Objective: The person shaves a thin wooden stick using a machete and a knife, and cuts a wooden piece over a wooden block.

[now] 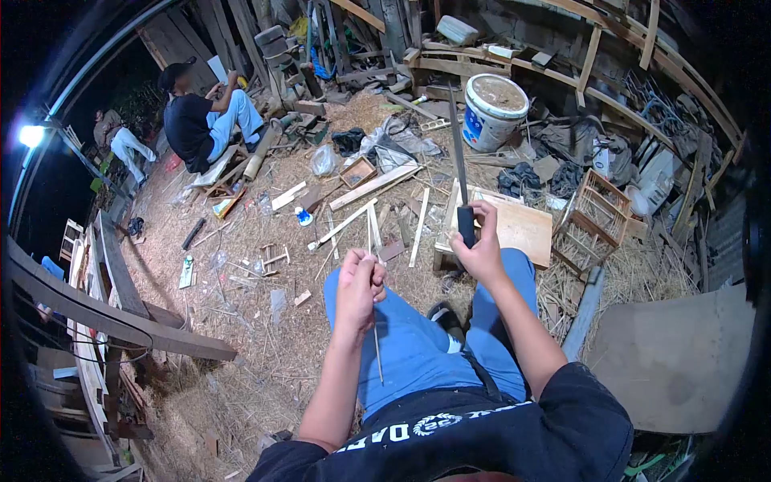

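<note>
My left hand (359,287) is closed around a thin wooden stick (377,349), which points down over my left thigh and also shows above the fist. The black handle of a long-bladed knife (458,153) is gripped in my right hand (480,245), with the blade pointing up and away from me. The two hands are apart, both above my lap. Just beyond my right hand, a low wooden table (514,229) stands by my right knee.
A white bucket (494,112) stands beyond the table, and a wooden frame crate (598,209) is at the right. Wood strips and shavings litter the ground. Two people (197,128) sit at the upper left. A beam (120,309) crosses the left side.
</note>
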`<move>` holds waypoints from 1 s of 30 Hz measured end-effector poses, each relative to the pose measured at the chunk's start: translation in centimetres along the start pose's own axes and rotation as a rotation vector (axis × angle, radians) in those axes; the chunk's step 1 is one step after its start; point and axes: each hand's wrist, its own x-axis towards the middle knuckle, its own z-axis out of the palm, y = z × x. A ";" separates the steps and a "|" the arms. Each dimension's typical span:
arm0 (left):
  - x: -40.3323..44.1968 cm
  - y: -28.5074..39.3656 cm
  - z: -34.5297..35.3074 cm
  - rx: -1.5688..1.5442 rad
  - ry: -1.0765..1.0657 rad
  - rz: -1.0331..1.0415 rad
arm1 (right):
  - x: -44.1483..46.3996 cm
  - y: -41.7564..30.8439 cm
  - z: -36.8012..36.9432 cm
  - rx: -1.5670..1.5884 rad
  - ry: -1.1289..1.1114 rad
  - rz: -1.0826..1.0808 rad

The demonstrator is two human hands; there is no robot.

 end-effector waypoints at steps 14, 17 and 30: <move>-1.8 4.1 5.5 0.038 -0.200 0.009 | 0.9 -6.8 -4.3 0.176 -0.325 0.018; -2.1 4.5 6.1 0.012 -0.221 -0.016 | 1.6 -9.1 -5.4 -0.036 -0.401 0.004; -5.0 5.7 7.9 0.150 -0.074 -0.014 | 4.3 -11.5 -8.4 -0.452 -0.341 -0.533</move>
